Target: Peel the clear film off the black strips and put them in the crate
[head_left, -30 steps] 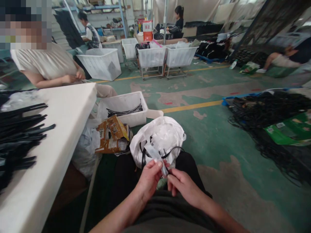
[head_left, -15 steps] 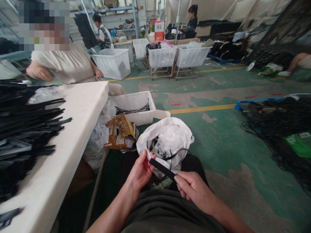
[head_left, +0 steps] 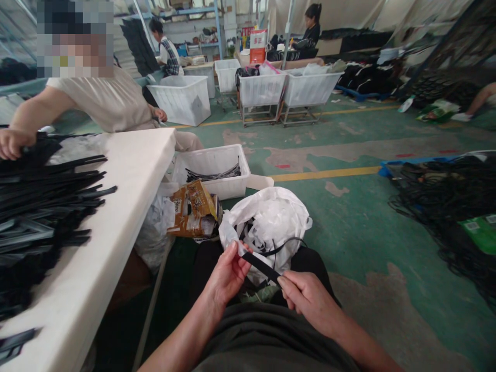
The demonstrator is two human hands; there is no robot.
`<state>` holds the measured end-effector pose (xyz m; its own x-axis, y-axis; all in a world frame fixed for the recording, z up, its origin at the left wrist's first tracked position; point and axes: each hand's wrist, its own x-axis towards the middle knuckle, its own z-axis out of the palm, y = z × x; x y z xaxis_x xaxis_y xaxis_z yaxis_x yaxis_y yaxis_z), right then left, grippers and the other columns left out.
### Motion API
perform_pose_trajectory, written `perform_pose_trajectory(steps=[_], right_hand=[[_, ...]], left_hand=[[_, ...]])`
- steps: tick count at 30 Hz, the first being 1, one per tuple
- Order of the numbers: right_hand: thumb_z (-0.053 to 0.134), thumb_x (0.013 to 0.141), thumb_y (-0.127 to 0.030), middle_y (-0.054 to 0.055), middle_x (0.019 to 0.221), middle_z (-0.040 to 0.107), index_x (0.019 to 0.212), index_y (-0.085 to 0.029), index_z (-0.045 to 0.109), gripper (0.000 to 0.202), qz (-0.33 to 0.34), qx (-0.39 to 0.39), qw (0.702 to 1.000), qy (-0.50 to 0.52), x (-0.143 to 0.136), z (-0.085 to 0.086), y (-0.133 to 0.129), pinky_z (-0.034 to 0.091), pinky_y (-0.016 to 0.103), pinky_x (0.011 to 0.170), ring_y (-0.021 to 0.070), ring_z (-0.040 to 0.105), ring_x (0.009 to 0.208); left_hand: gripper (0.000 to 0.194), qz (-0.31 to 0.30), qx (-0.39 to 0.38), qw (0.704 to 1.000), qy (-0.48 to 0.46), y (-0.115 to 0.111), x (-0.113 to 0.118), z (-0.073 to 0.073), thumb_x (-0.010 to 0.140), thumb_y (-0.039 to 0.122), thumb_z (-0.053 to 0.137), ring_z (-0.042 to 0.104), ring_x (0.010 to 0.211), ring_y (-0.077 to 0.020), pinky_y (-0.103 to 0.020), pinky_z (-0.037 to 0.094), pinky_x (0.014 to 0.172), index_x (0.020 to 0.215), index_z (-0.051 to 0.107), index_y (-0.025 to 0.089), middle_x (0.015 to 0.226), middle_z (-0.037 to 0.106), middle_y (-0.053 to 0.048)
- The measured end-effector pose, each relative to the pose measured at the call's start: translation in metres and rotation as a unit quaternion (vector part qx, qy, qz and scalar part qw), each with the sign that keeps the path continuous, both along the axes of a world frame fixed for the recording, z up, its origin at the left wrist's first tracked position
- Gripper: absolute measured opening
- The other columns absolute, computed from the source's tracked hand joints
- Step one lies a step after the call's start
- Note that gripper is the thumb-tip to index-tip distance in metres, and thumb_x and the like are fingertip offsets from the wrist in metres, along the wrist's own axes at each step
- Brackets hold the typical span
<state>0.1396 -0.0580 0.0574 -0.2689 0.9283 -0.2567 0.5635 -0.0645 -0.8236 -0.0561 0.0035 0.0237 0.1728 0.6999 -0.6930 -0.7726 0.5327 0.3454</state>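
A flat black strip (head_left: 261, 266) slants between my two hands above my lap. My right hand (head_left: 304, 292) is closed around its lower end. At the other end, my left hand (head_left: 228, 274) pinches a small piece of whitish, see-through film (head_left: 241, 248) between thumb and fingers. The film meets or overlaps the strip's tip; how they join is too small to tell. Just beyond my hands, between my knees, sits an open white sack (head_left: 298, 206) holding white film scraps (head_left: 271, 222) and black cord.
A white table (head_left: 127, 170) on the left bears heaped black strips (head_left: 50, 191); a co-worker (head_left: 104, 98) sits behind it. A white bin (head_left: 236, 186) and brown packaging (head_left: 189, 212) stand ahead. Black cords (head_left: 437, 206) lie piled at right. Wheeled bins (head_left: 261, 93) stand farther back.
The film in my left hand has come onto the strip's tip, which showed bare before. My right hand keeps its grip. The co-worker's arm has reached out over the heap of strips.
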Motion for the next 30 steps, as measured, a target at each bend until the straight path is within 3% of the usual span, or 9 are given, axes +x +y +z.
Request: perform_pose_trajectory(steps=[8,16,20,25,30], right_hand=[[0.034,0.098,-0.048,0.000,0.054,0.056,0.062,-0.020,0.050,0.048,-0.016,-0.007,1.000,-0.005,0.003,0.002,0.000,0.035,0.024,0.051,0.0137,0.053,0.050],[0.034,0.097,-0.048,0.000,0.054,0.056,0.061,-0.020,0.049,0.048,-0.017,-0.005,1.000,-0.016,-0.004,0.001,0.006,0.035,0.024,0.051,0.0138,0.053,0.050],[0.034,0.098,-0.046,0.000,0.056,0.056,0.062,-0.020,0.049,0.047,0.002,0.018,0.999,-0.040,-0.006,-0.002,0.005,0.034,0.025,0.055,0.0143,0.054,0.053],[0.033,0.098,-0.045,0.000,0.055,0.057,0.061,-0.021,0.047,0.046,0.007,0.036,0.996,-0.078,-0.011,-0.002,0.006,0.033,0.026,0.056,0.0149,0.054,0.054],[0.034,0.098,-0.042,0.001,0.057,0.057,0.063,-0.020,0.048,0.043,0.028,0.057,0.993,-0.096,-0.035,-0.006,0.018,0.033,0.025,0.056,0.0153,0.054,0.056]], left_hand=[[0.012,0.003,0.097,0.995,0.033,0.000,-0.007,-0.012,0.079,0.021,0.075,0.069,0.066,-0.0128,-0.022,0.059,0.065,0.082,0.067,0.013,0.079,0.073,-0.004],[0.004,0.027,0.028,0.999,0.009,-0.001,-0.006,-0.015,0.085,0.016,0.066,0.069,0.063,-0.0131,-0.024,0.060,0.065,0.083,0.065,0.015,0.073,0.072,-0.003],[0.005,0.029,0.037,0.999,0.005,-0.002,-0.006,-0.013,0.087,0.017,0.064,0.070,0.068,-0.0135,-0.022,0.060,0.065,0.085,0.066,0.014,0.077,0.073,-0.005],[0.011,0.004,0.056,0.998,0.018,-0.008,-0.005,-0.016,0.079,0.020,0.075,0.069,0.067,-0.0126,-0.022,0.059,0.066,0.084,0.067,0.014,0.077,0.073,-0.003],[0.024,-0.045,0.071,0.996,0.006,-0.028,0.004,-0.021,0.069,0.027,0.084,0.067,0.067,-0.0126,-0.021,0.056,0.064,0.081,0.068,0.013,0.079,0.072,-0.005]])
